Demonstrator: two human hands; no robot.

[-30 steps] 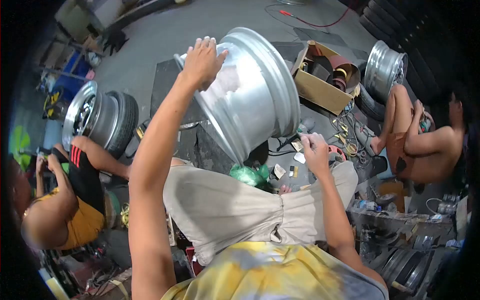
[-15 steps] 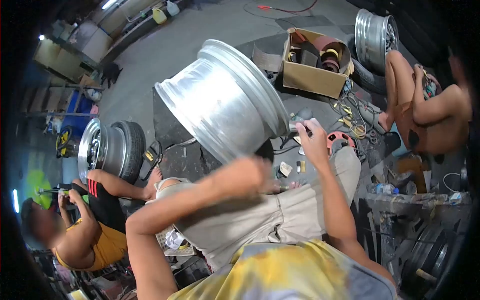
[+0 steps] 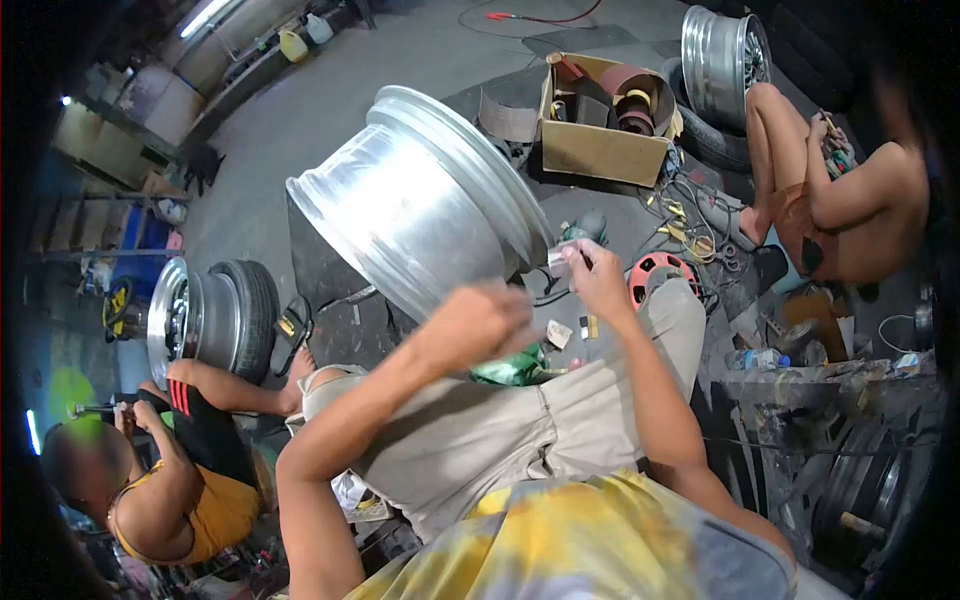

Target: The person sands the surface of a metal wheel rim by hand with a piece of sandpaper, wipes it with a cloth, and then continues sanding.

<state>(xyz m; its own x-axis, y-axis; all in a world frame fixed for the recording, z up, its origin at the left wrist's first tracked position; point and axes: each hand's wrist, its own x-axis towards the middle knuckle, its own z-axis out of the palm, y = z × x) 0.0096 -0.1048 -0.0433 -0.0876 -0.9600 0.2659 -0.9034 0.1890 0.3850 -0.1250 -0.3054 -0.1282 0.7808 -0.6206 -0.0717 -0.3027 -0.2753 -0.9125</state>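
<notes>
Metal wheel rim (image 3: pixel 400 215) tilted in front of person's lap (image 3: pixel 470 430), right hand (image 3: pixel 600 280) beside it, fingers pinching small pale piece (image 3: pixel 557 262), left hand (image 3: pixel 482 322) blurred near rim's lower edge, curled, can't tell if gripping anything

Metal wheel rim (image 3: pixel 405 215), one, tilted. Left hand (image 3: pixel 480 325), motion-blurred, before the rim's lower part; contact unclear. Right hand (image 3: pixel 597 278), pinching small pale piece (image 3: pixel 557 262), beside the rim. Green plastic bag (image 3: pixel 508 368), one, partly behind left hand. Cardboard box (image 3: pixel 605 152), open, beyond right hand. Co-workers (image 3: pixel 215 510), two, one each side.
</notes>
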